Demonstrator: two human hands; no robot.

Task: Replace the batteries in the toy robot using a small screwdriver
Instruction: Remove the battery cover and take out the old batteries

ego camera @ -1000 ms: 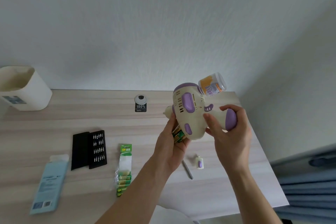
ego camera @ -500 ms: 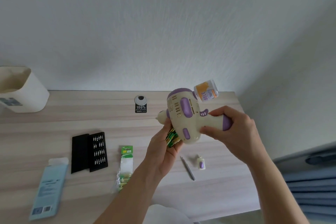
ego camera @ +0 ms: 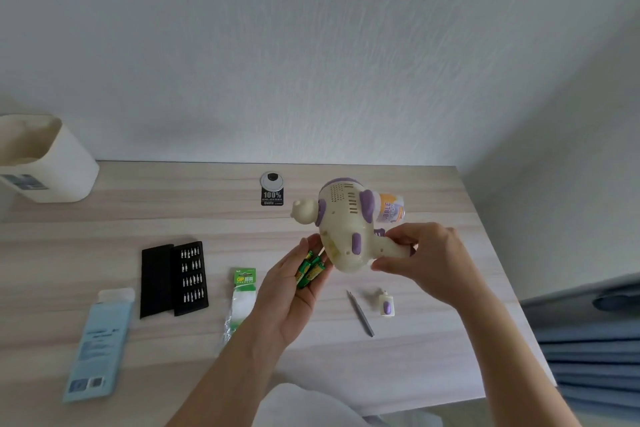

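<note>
While your right hand (ego camera: pixel 426 260) grips the toy (ego camera: pixel 343 229) by its handle above the tabletop (ego camera: pixel 173 211), your left hand (ego camera: pixel 287 298) sits palm up just beneath it, fingers curled loosely around several green batteries (ego camera: pixel 310 270). The small cover (ego camera: pixel 385 303) lies on the tabletop beside the screwdriver (ego camera: pixel 361 314), so unscrewing and opening look done. Whether the batteries in your palm are old or new is unclear; a battery pack (ego camera: pixel 242 291) lies to your left. Probably remaining: seating fresh batteries, refitting the cover and tightening its screw.
</note>
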